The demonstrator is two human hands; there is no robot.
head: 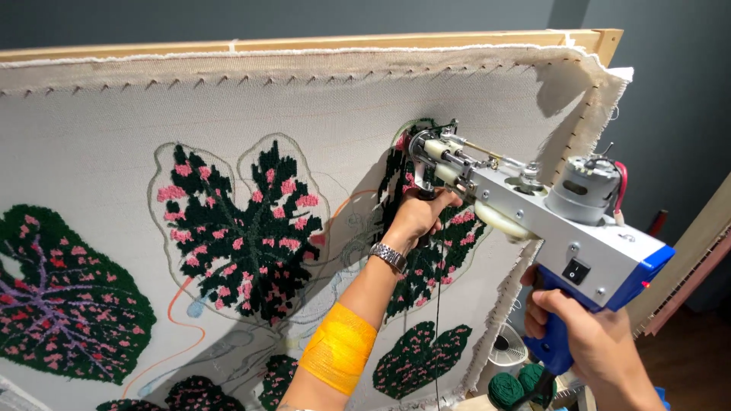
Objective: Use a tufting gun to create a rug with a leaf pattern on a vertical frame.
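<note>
Up against the stretched cloth (91,137), a tufting gun (533,205) is held in both hands, its needle end pressed to the fabric and its body slanting back and down toward the lower right; the right hand (590,342) is closed around the blue pistol grip (556,346) at the rear, fingers wrapped round it just below the grey housing with its black rocker switch (576,271); the left hand (419,215) is closed on the dark front handle under the nose of the tool, right against the cloth, so the knuckles face the camera; a metal wristwatch (389,256) sits on the left wrist and a band of yellow tape (339,348) wraps the forearm lower down; a small round motor (582,188) rides on top of the gun near the back; the cloth is laced onto a wooden frame (304,43) and carries several tufted leaves in dark green with pink flecks, the largest complete one (244,228) left of the left arm, another (65,297) at the far left edge with purple veins, and a smaller one (421,358) low down by the elbow; the gun's tip meets a partly filled leaf near the cloth's right side; a thin dark yarn (438,320) hangs straight down below the left hand; balls of green yarn (506,390) lie at the bottom, just left of the right hand.
</note>
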